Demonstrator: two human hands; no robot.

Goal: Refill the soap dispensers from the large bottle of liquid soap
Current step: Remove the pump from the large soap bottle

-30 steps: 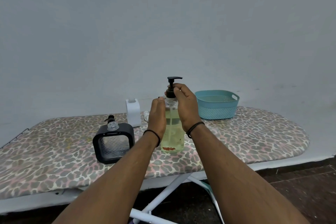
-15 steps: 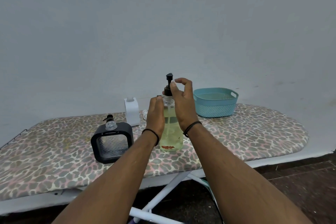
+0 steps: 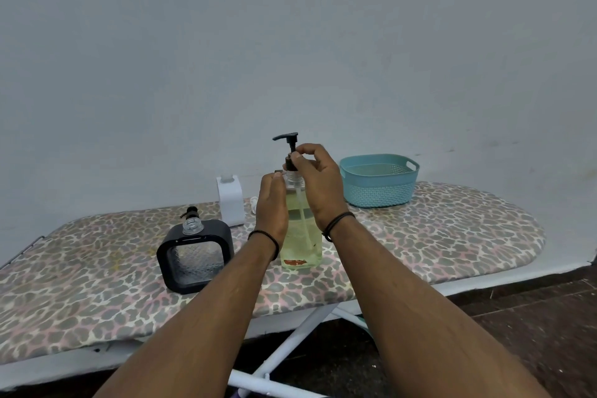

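Note:
The large clear bottle of yellowish liquid soap point(image 3: 302, 236) stands upright in the middle of the ironing board. My left hand point(image 3: 272, 203) grips its upper body from the left. My right hand point(image 3: 318, 184) pinches the collar of its black pump point(image 3: 288, 152), whose nozzle points left; the threaded neck shows below the collar. A black square soap dispenser point(image 3: 195, 255) with a clear window stands to the left, its neck open, and a black pump top lies just behind it. A white dispenser point(image 3: 231, 203) stands further back.
The leopard-print ironing board point(image 3: 436, 236) runs along a pale wall. A teal plastic basket point(image 3: 378, 179) sits at its back right. The board's white legs point(image 3: 290, 342) and a dark floor lie below the near edge.
The pump has been turned: its nozzle pointed right, then end-on, and points left now. The collar sits a little higher above the bottle's neck. My left hand has kept its grip.

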